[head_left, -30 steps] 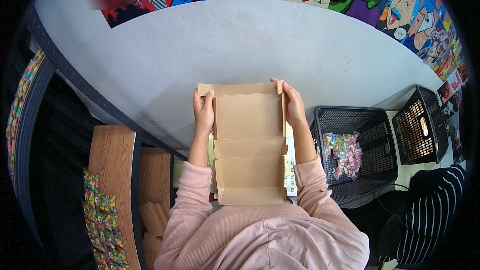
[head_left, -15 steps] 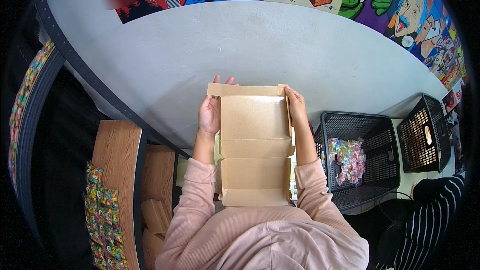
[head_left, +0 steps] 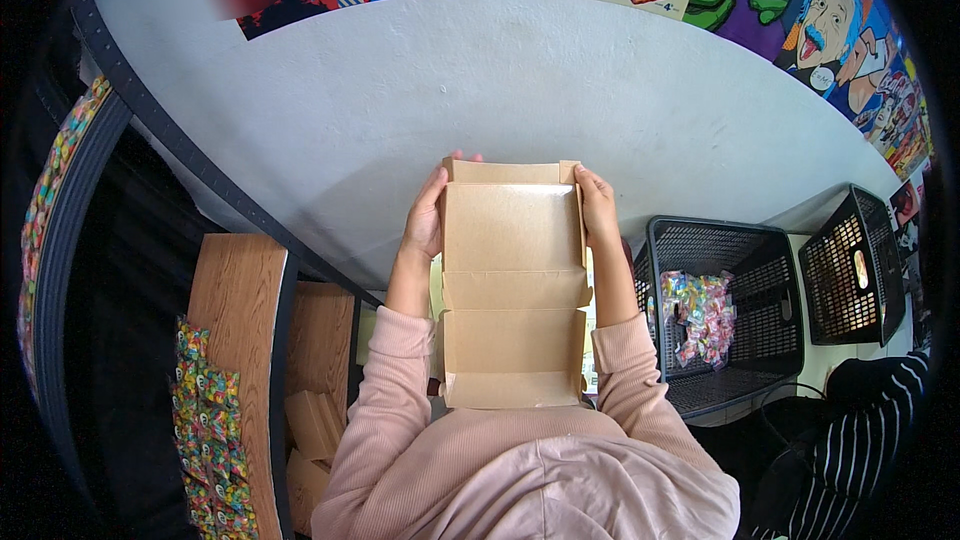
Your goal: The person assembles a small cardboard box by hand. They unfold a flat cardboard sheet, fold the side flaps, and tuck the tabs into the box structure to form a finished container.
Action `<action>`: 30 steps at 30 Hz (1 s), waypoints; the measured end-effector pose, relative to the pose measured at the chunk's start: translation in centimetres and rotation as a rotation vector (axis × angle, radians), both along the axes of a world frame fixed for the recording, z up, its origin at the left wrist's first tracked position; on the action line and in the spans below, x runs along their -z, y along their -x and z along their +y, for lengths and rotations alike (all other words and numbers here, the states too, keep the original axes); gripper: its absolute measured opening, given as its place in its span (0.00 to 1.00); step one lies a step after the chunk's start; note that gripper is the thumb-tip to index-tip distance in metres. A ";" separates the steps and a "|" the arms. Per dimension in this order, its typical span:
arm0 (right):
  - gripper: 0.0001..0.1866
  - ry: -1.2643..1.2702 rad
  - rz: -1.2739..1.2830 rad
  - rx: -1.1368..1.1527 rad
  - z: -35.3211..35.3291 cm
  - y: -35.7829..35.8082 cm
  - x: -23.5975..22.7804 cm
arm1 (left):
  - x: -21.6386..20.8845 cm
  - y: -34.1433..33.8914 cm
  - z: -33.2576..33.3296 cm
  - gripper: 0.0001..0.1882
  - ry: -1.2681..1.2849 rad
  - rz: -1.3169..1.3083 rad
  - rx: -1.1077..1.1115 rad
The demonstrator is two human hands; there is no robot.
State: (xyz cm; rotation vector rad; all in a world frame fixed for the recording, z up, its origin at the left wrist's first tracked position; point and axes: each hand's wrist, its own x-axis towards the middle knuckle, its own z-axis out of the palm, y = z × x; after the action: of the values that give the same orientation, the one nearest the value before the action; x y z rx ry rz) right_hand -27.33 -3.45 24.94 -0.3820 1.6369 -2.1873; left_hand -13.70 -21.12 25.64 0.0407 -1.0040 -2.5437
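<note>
A brown cardboard box [head_left: 513, 230] is spread open in front of me, with its lid panel toward the wall and its other panel close to my body. Its far edge flap stands folded up, and creases run across the middle. At the far left corner my left hand [head_left: 427, 215] grips the box, its fingertips showing behind the flap. My right hand [head_left: 597, 202] holds the far right corner, thumb at the folded end of the flap. The panels hold nothing.
On the right, a black plastic basket [head_left: 780, 250] holds wrapped sweets [head_left: 700, 315]; a second black basket [head_left: 840, 270] stands beyond it. To the left are a wooden shelf [head_left: 235, 285], colourful candy packets [head_left: 210, 420] and folded cardboard [head_left: 313, 420]. A grey wall [head_left: 400, 80] stands ahead.
My left hand has closed in on the far left corner, and the flap's left end has folded inward. My right hand stays at its corner.
</note>
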 end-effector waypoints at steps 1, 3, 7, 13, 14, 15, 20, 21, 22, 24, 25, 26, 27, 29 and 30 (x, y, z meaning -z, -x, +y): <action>0.15 0.016 -0.008 -0.004 0.0 -0.1 -0.2 | 0.6 -0.1 -0.5 0.09 0.003 -0.065 0.020; 0.15 0.021 -0.011 -0.012 0.1 -0.2 -0.2 | 1.3 0.0 -1.0 0.08 0.047 -0.153 -0.008; 0.16 -0.008 -0.003 -0.008 0.2 -0.2 -0.1 | 2.4 0.4 -1.6 0.06 0.167 -0.198 -0.137; 0.16 -0.028 0.008 -0.010 0.4 -0.2 0.2 | 0.5 -0.1 -0.3 0.07 0.139 -0.286 -0.183; 0.16 -0.029 0.003 -0.012 0.5 -0.1 0.4 | -0.3 -0.1 0.2 0.07 0.100 -0.321 -0.199; 0.16 -0.026 0.002 -0.022 0.5 -0.2 0.3 | -0.2 -0.2 0.1 0.08 0.140 -0.300 -0.234; 0.16 -0.057 0.000 -0.022 0.1 -1.1 -0.6 | 3.1 0.3 -2.0 0.10 0.369 -0.109 -0.326; 0.16 -0.057 0.008 -0.019 0.2 -1.2 -0.7 | 3.2 0.4 -2.0 0.10 0.379 -0.110 -0.338; 0.16 -0.056 0.015 -0.017 0.2 -1.3 -0.8 | 3.3 0.5 -2.0 0.11 0.390 -0.112 -0.352; 0.16 -0.049 0.022 -0.019 0.2 -1.2 -0.7 | 3.0 0.6 -1.8 0.11 0.393 -0.142 -0.366; 0.16 -0.043 0.022 -0.022 0.3 -0.9 -0.4 | 2.6 0.5 -1.5 0.11 0.385 -0.171 -0.366; 0.16 -0.036 0.021 -0.025 0.4 -0.6 -0.1 | 2.4 0.5 -1.3 0.11 0.378 -0.200 -0.366; 0.16 -0.055 0.052 -0.020 0.4 -0.5 0.1 | 2.5 0.5 -1.4 0.11 0.421 -0.218 -0.395; 0.16 -0.094 0.115 -0.009 0.6 -0.3 0.3 | 2.9 0.6 -1.6 0.11 0.505 -0.255 -0.453; 0.16 -0.085 0.125 -0.011 0.6 -0.5 0.1 | 3.1 0.4 -1.8 0.11 0.522 -0.260 -0.454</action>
State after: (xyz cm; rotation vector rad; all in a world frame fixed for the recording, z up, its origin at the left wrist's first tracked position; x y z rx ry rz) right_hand -26.79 -2.88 24.84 -0.5117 1.7826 -2.1157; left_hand -14.11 -22.97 22.56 0.4081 -1.5290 -1.8432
